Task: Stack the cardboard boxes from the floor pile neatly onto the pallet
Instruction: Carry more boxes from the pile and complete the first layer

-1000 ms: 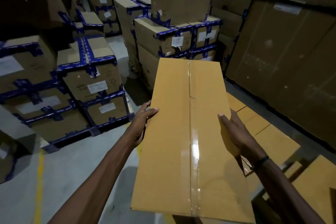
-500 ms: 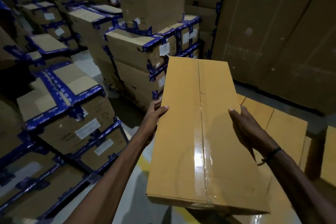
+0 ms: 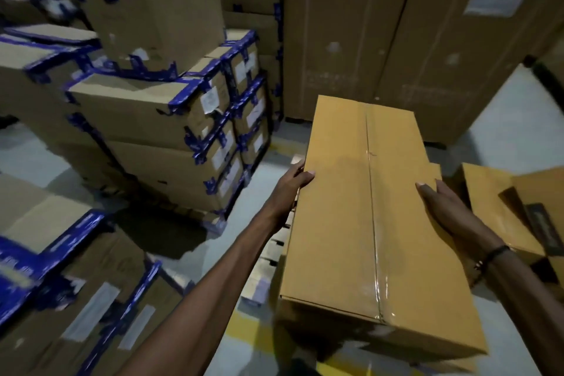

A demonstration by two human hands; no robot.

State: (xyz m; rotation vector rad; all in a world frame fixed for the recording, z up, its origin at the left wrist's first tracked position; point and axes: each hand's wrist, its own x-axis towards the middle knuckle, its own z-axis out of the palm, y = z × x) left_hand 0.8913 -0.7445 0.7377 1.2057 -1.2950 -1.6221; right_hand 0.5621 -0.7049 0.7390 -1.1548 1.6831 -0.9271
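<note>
Long cardboard box (image 3: 366, 217), yellow-brown, clear tape along its centre seam: held lengthwise in front of the person, far end tipped slightly up, above the grey floor (image 3: 30, 159) and the slats of a pallet (image 3: 268, 256) showing below its left edge. Left hand (image 3: 293, 183): arm extended from lower left, palm against the box's left side, thumb curled over the top edge, other fingers hidden beneath. Right hand (image 3: 442, 207): arm extended from lower right, dark wristband (image 3: 491, 256) at the wrist, palm pressed to the box's right side, thumb laid on the top face, remaining fingers out of sight. Similar yellow-brown boxes (image 3: 500, 192): low, just right of the held box. Blue-taped cartons (image 3: 158, 107): stacked at left. Large strapped cartons (image 3: 427, 40): behind.
</note>
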